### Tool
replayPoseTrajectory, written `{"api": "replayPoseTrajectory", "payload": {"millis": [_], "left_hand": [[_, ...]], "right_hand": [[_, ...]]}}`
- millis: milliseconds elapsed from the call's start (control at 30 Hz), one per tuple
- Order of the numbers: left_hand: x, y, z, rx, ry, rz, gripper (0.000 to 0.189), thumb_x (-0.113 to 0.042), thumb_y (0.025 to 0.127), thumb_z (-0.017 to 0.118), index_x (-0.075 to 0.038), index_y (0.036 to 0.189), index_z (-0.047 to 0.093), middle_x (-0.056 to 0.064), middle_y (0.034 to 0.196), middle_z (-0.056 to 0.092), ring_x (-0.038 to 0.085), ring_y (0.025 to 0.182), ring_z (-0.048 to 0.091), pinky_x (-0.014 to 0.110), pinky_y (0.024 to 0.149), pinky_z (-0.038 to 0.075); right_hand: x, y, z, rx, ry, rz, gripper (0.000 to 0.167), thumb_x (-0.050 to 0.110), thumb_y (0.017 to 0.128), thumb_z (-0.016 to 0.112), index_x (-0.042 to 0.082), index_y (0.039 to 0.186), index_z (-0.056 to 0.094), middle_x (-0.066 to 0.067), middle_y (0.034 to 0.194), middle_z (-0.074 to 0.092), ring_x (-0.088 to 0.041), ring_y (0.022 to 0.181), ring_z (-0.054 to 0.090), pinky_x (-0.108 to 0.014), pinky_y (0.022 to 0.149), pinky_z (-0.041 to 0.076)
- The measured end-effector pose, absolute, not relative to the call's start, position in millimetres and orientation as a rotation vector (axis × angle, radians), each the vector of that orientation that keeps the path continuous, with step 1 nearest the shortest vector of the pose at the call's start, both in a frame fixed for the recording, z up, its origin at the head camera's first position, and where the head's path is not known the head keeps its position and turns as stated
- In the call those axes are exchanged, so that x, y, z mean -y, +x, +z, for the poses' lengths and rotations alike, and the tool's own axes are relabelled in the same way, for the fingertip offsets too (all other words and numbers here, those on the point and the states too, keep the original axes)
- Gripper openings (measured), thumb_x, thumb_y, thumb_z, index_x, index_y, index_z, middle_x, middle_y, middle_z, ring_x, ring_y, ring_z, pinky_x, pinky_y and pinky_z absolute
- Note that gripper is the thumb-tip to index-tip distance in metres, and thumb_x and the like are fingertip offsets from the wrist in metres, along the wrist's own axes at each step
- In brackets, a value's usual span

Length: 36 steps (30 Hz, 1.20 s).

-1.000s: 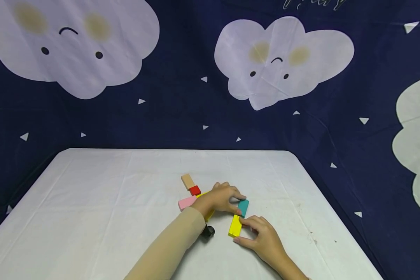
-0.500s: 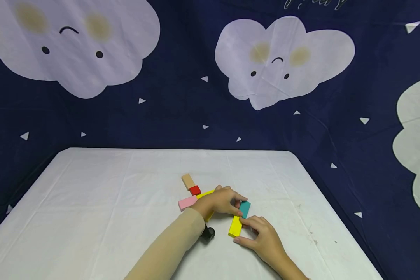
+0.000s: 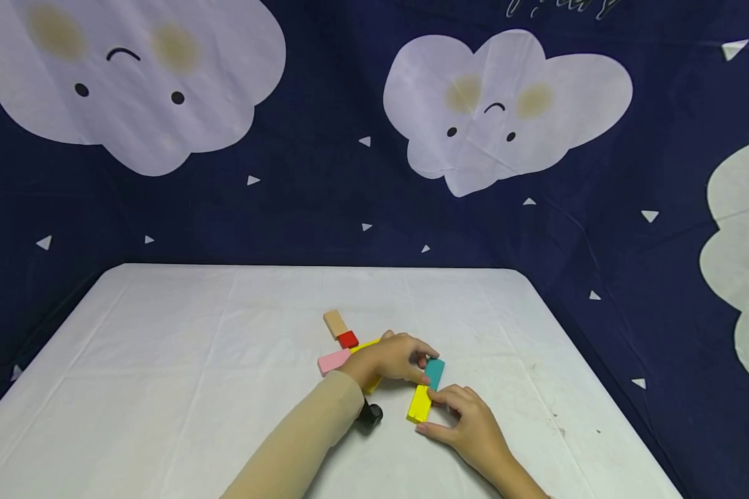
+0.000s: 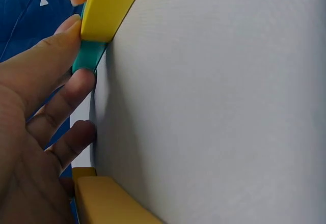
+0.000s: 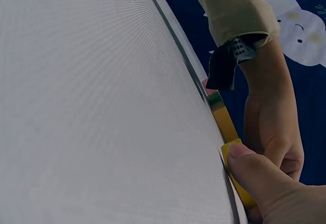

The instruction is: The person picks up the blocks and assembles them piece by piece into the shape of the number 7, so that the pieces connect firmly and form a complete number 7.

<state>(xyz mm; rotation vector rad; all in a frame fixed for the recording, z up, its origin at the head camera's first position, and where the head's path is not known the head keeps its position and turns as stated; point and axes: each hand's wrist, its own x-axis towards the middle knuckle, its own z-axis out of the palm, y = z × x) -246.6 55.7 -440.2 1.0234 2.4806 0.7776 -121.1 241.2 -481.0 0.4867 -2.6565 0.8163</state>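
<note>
My left hand pinches a teal block between thumb and fingers. Its thumb lies near the corner where this block meets a yellow block. My right hand grips that yellow block by its ends, the index finger at the far end and the thumb at the near one. The two blocks lie end to end on the white table. In the left wrist view the yellow block partly covers the teal block. The right thumb presses on the yellow block's end in the right wrist view.
Left of the hands lie a tan block, a red block, a pink block and yellow blocks partly hidden by the left wrist. A black wrist camera hangs below the left sleeve. A dark cloud-print cloth hangs behind the table.
The teal block shifts slightly right and toward me, then a touch back left, with my left fingers following. My right hand and the yellow block stay almost still.
</note>
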Motion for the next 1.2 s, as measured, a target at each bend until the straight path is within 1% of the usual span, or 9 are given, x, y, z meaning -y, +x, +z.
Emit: {"api": "replayPoseTrajectory", "payload": {"millis": [133, 400, 533, 700, 800, 1033, 1200], "left_hand": [[-54.6, -246.8, -439.7, -2.489, 1.028, 0.76, 0.051, -0.04, 0.085, 0.078, -0.027, 0.133, 0.064, -0.018, 0.089, 0.062, 0.003, 0.092, 0.052, 0.029, 0.088, 0.028], [-54.6, -246.5, -441.1, -2.505, 1.043, 0.741, 0.052, -0.041, 0.084, 0.078, -0.028, 0.133, 0.064, -0.019, 0.089, 0.061, 0.002, 0.093, 0.052, 0.03, 0.089, 0.028], [-54.6, -246.5, -442.1, -2.513, 1.042, 0.733, 0.053, -0.042, 0.084, 0.077, -0.029, 0.134, 0.064, -0.02, 0.09, 0.062, 0.002, 0.095, 0.052, 0.03, 0.09, 0.028], [-53.9, -247.1, -443.8, -2.516, 1.042, 0.757, 0.059, -0.042, 0.084, 0.078, -0.024, 0.137, 0.061, -0.019, 0.089, 0.062, 0.003, 0.094, 0.052, 0.029, 0.09, 0.028], [-53.3, -247.1, -444.5, -2.519, 1.032, 0.777, 0.06, -0.043, 0.083, 0.078, -0.022, 0.137, 0.061, -0.02, 0.087, 0.062, 0.002, 0.093, 0.052, 0.03, 0.091, 0.028], [-52.3, -246.7, -446.5, -2.521, 1.037, 0.805, 0.058, -0.045, 0.083, 0.078, -0.021, 0.134, 0.064, -0.02, 0.086, 0.062, 0.001, 0.091, 0.052, 0.03, 0.092, 0.029], [-48.5, -245.3, -444.1, -2.498, 0.996, 0.884, 0.056, -0.041, 0.084, 0.078, -0.019, 0.134, 0.064, -0.018, 0.088, 0.063, 0.003, 0.088, 0.052, 0.032, 0.095, 0.031]], "right_hand": [[-241.1, -120.4, -481.1, 2.657, 0.482, 0.816, 0.049, 0.047, 0.063, 0.09, 0.023, 0.103, 0.076, 0.024, 0.094, 0.065, 0.002, 0.076, 0.046, -0.017, 0.067, 0.042], [-240.2, -120.4, -481.3, 2.667, 0.454, 0.831, 0.05, 0.05, 0.063, 0.089, 0.024, 0.103, 0.076, 0.024, 0.094, 0.065, 0.001, 0.077, 0.047, -0.018, 0.067, 0.043], [-240.3, -120.3, -481.5, 2.686, 0.435, 0.853, 0.053, 0.053, 0.064, 0.087, 0.025, 0.107, 0.075, 0.027, 0.094, 0.064, 0.001, 0.077, 0.048, -0.019, 0.067, 0.043], [-242.4, -122.2, -482.2, 2.65, 0.457, 0.906, 0.056, 0.051, 0.065, 0.087, 0.026, 0.113, 0.073, 0.023, 0.092, 0.064, -0.001, 0.079, 0.051, -0.02, 0.07, 0.046], [-243.5, -123.8, -482.4, 2.623, 0.469, 0.9, 0.056, 0.047, 0.066, 0.088, 0.024, 0.114, 0.072, 0.019, 0.091, 0.065, -0.002, 0.081, 0.051, -0.02, 0.072, 0.046], [-243.7, -126.9, -483.6, 2.646, 0.455, 0.83, 0.061, 0.042, 0.073, 0.086, 0.013, 0.123, 0.069, 0.014, 0.094, 0.064, -0.004, 0.083, 0.048, -0.022, 0.073, 0.045], [-243.6, -128.6, -482.9, 2.689, 0.43, 0.791, 0.063, 0.047, 0.075, 0.083, 0.015, 0.128, 0.067, 0.016, 0.095, 0.062, -0.003, 0.085, 0.045, -0.026, 0.076, 0.038]]}}
